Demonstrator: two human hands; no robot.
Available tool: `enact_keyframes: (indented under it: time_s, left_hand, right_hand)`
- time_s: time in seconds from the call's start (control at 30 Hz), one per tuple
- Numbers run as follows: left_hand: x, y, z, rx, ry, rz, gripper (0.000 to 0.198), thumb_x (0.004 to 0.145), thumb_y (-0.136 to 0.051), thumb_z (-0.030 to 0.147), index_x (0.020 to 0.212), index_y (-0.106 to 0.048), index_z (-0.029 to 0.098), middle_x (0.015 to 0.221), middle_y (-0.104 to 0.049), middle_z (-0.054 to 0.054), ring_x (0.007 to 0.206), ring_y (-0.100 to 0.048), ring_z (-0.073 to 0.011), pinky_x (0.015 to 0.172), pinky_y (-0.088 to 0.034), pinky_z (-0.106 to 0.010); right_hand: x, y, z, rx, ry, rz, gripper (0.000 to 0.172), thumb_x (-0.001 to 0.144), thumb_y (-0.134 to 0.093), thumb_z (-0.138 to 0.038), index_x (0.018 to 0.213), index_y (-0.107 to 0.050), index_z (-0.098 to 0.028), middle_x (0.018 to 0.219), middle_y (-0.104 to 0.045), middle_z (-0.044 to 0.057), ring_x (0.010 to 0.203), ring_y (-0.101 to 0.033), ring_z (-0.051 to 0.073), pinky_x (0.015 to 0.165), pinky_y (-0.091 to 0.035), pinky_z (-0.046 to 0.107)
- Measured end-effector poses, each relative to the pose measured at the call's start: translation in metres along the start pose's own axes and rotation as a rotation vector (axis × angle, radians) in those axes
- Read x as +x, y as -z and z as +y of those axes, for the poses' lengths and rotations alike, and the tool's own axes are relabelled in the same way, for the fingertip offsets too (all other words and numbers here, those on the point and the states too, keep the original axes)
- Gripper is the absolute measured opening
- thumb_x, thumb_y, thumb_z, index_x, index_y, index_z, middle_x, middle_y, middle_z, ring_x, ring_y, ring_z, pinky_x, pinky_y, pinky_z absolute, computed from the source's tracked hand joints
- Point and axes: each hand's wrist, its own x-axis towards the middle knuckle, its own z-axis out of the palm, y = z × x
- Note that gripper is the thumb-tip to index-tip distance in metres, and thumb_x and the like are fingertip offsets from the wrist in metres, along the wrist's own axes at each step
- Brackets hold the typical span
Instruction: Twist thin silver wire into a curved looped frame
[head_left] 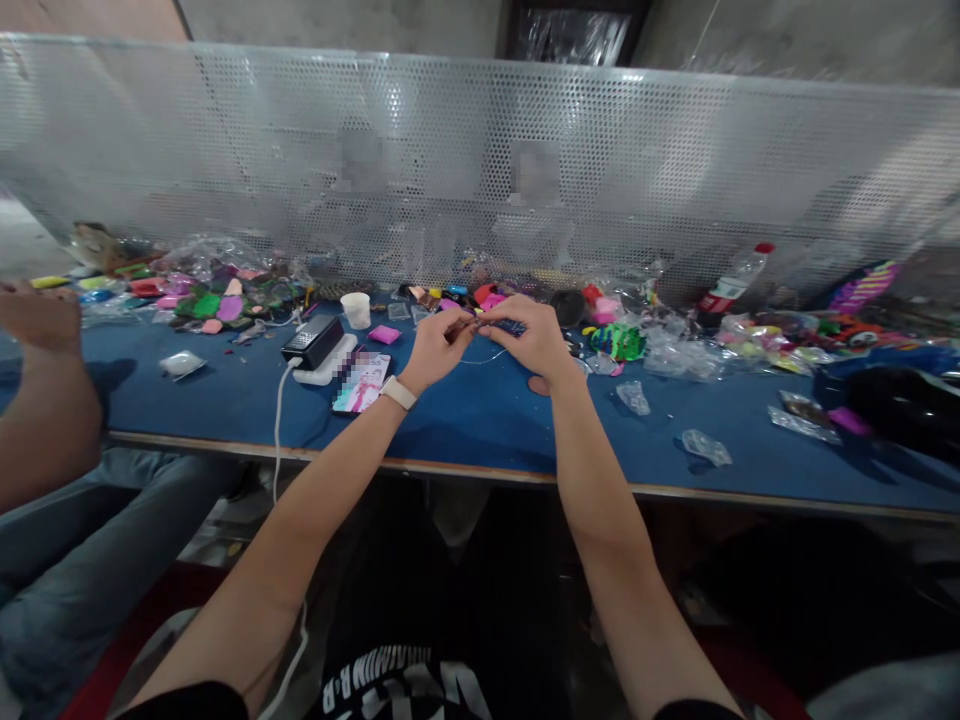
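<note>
Both my hands meet above the blue table (pixel 465 420) and pinch a small dark piece (pixel 495 326) between their fingertips. My left hand (pixel 435 350), with a pale wristband, grips the piece's left end with closed fingers. My right hand (pixel 529 335) is closed on its right end. A thin wire or thread (pixel 487 358) hangs just below the piece. What the piece is I cannot make out.
A phone (pixel 362 383) and a black power bank (pixel 313 342) on a white block with a cable lie to the left. A white cup (pixel 356 309), colourful small parts, plastic bags and a bottle (pixel 731 280) line the perforated screen. Another person's arm (pixel 45 390) is at far left.
</note>
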Motion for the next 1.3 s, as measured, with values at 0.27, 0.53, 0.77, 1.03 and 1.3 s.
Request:
enact_keyframes:
  time_s: [0.27, 0.53, 0.77, 1.03, 1.3]
  left_hand:
    - [-0.005, -0.002, 0.003, 0.351, -0.151, -0.027, 0.033, 0.115, -0.048, 0.036, 0.103, -0.075, 0.020, 0.085, -0.071, -0.008, 0.076, -0.066, -0.0192, 0.068, -0.047, -0.032]
    - [-0.002, -0.005, 0.003, 0.225, -0.061, 0.017, 0.022, 0.111, -0.057, 0.033, 0.100, -0.071, 0.020, 0.084, -0.071, -0.006, 0.072, -0.064, -0.0185, 0.069, -0.048, -0.032]
    - [0.001, -0.003, 0.003, 0.055, 0.058, 0.048, 0.016, 0.106, -0.064, 0.029, 0.096, -0.071, 0.019, 0.079, -0.071, -0.002, 0.065, -0.059, -0.0146, 0.063, -0.047, -0.029]
    - [0.000, -0.003, -0.002, 0.148, 0.005, 0.019, 0.017, 0.109, -0.061, 0.030, 0.105, -0.074, 0.020, 0.092, -0.076, -0.006, 0.075, -0.065, -0.0180, 0.072, -0.053, -0.033]
    - [0.001, 0.002, -0.005, 0.294, -0.092, -0.022, 0.023, 0.113, -0.053, 0.029, 0.108, -0.073, 0.020, 0.095, -0.075, -0.008, 0.084, -0.069, -0.0205, 0.074, -0.051, -0.034]
  right_hand:
    - [0.003, -0.014, 0.000, 0.116, -0.135, 0.082, 0.040, 0.099, -0.073, -0.061, 0.080, -0.075, -0.026, 0.083, -0.074, 0.004, 0.082, -0.068, 0.024, 0.085, -0.058, 0.043]
    - [0.002, -0.029, 0.003, 0.132, -0.162, 0.222, 0.039, 0.095, -0.076, -0.065, 0.099, -0.078, -0.027, 0.088, -0.078, 0.004, 0.085, -0.072, 0.024, 0.089, -0.061, 0.044]
    - [-0.001, -0.026, 0.001, -0.002, 0.015, 0.167, 0.022, 0.102, -0.072, -0.053, 0.106, -0.085, -0.035, 0.113, -0.081, 0.006, 0.110, -0.075, 0.031, 0.107, -0.059, 0.058]
    - [0.001, -0.024, 0.011, -0.087, 0.079, 0.164, 0.013, 0.104, -0.072, -0.046, 0.105, -0.084, -0.039, 0.115, -0.083, 0.002, 0.125, -0.071, 0.034, 0.123, -0.046, 0.069]
    - [0.000, -0.030, 0.006, 0.034, -0.070, 0.170, 0.029, 0.103, -0.071, -0.059, 0.110, -0.071, -0.031, 0.110, -0.077, 0.006, 0.107, -0.074, 0.029, 0.115, -0.053, 0.057]
